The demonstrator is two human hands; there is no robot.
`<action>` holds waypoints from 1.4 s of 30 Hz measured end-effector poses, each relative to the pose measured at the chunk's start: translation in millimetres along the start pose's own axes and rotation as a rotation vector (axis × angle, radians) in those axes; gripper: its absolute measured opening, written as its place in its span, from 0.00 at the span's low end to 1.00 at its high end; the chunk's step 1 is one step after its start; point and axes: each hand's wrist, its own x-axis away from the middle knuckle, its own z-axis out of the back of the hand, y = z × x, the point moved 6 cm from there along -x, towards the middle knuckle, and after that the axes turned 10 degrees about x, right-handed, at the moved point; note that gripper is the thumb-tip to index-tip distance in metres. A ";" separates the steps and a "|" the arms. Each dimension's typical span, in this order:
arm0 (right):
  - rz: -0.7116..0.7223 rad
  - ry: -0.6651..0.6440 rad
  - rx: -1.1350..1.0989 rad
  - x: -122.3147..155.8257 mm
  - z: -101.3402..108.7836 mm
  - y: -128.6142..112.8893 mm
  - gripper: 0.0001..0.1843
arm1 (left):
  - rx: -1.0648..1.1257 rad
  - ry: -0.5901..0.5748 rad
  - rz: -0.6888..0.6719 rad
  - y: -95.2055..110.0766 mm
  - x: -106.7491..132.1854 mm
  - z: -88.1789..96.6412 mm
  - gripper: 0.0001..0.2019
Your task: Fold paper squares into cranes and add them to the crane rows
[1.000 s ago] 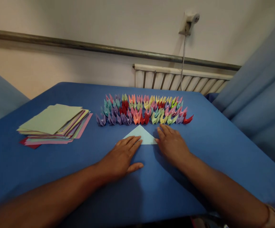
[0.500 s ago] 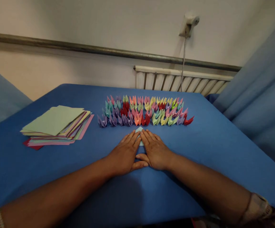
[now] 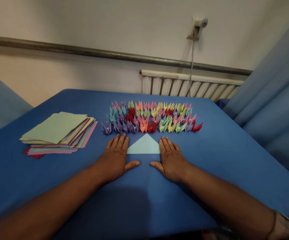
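A pale mint sheet of paper (image 3: 145,145), folded into a triangle, lies flat on the blue table with its peak pointing away from me. My left hand (image 3: 115,156) rests flat over its left corner, fingers stretched forward and thumb out to the side. On the right corner lies my right hand (image 3: 170,158), also flat with the thumb spread inward. Both outer corners of the triangle are hidden under the hands. Just beyond the peak stand rows of small folded paper cranes (image 3: 150,125) in many colours.
To the left sits a stack of coloured paper sheets (image 3: 56,128), pale green on top and a red one at the bottom. The blue table (image 3: 104,213) reaches back towards a wall with a metal rail (image 3: 96,51) and a radiator (image 3: 174,75). Blue curtains (image 3: 271,90) hang at the sides.
My hands, close together over the middle of the paper before, have slid apart to its left and right corners. More of the folded triangle now shows between them.
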 end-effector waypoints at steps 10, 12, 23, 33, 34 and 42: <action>0.008 0.022 -0.045 -0.9 2.6 -1.0 0.49 | 0.127 -0.197 -0.323 37.6 14.0 -15.5 0.46; -0.003 0.028 -0.080 -3.1 4.2 1.7 0.45 | 0.114 -0.156 -0.209 26.2 8.6 -14.0 0.46; -0.028 0.197 -0.470 -20.2 3.8 17.9 0.18 | 0.461 0.132 -0.142 11.0 -8.3 6.9 0.34; 0.316 0.435 -0.633 3.8 43.5 -0.6 0.06 | 0.494 0.273 -0.493 32.9 7.1 28.8 0.09; 0.305 0.447 -0.683 3.5 44.9 2.4 0.08 | 0.482 0.264 -0.532 35.9 8.8 30.3 0.09; 0.032 0.421 -0.957 -24.3 10.7 34.1 0.26 | 0.451 0.173 -0.695 50.8 16.1 37.7 0.14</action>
